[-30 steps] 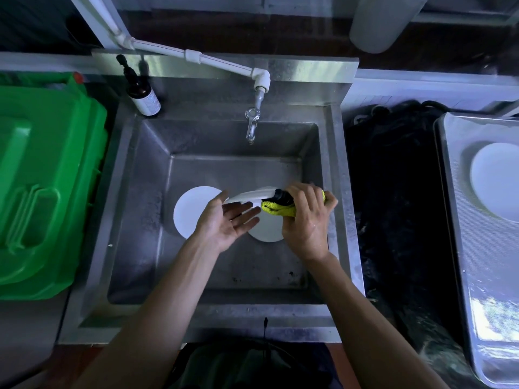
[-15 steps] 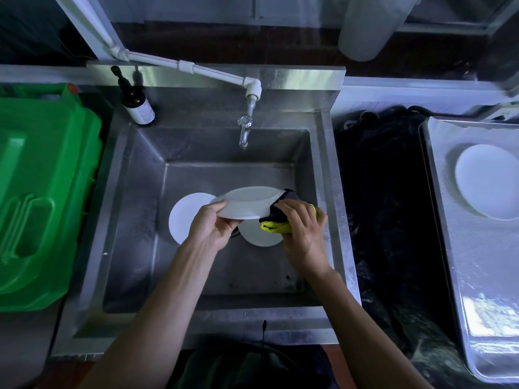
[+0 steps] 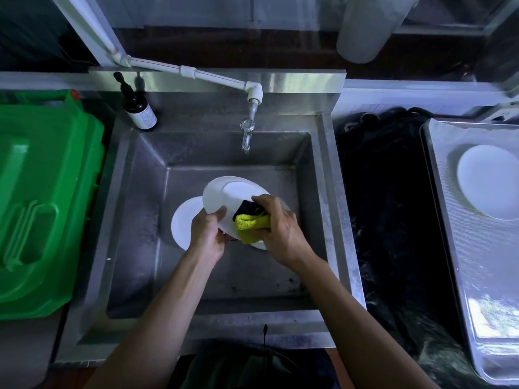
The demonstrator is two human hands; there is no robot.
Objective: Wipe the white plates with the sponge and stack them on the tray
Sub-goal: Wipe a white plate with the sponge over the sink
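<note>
A deep stainless steel sink (image 3: 134,220) sits under a white pipe tap (image 3: 247,136), with a green plastic bin (image 3: 47,206) to its left, a dark pump bottle (image 3: 139,108) on the back ledge and black netting (image 3: 384,209) to the right. Over the basin, the left hand (image 3: 207,234) pinches the near rim of a white plate (image 3: 224,195), tilted with its underside up, thumb on top and fingers beneath. The right hand (image 3: 280,228) is closed around a yellow and black sponge (image 3: 250,220), pressing it on that plate. At least one more white plate on the sink floor (image 3: 182,223) waits below, and a sliver of another white edge shows under the right hand. Well off to the right, a metal tray (image 3: 477,276) carries a stacked white plate (image 3: 488,181). I judge the job as early to midway: this plate is being wiped, more remain.
</note>
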